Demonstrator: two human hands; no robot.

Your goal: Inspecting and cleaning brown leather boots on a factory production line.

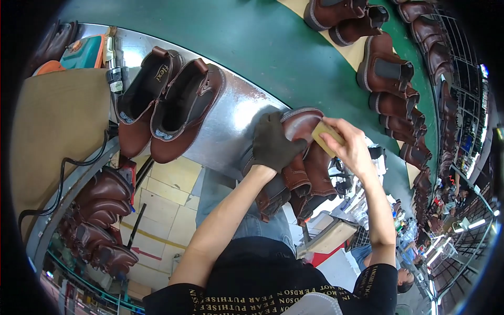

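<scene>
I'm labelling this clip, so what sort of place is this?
Probably a shoe factory: brown boots line the green worktop, more footwear sits at lower left, and a gloved left hand holds a boot while the right hand grips a yellowish block.

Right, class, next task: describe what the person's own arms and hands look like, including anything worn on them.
The left hand wears a dark grey-brown fabric glove ending at the wrist; the right hand is ungloved. Both forearms are bare below short black fabric sleeves printed with gold-coloured lettering.
</scene>
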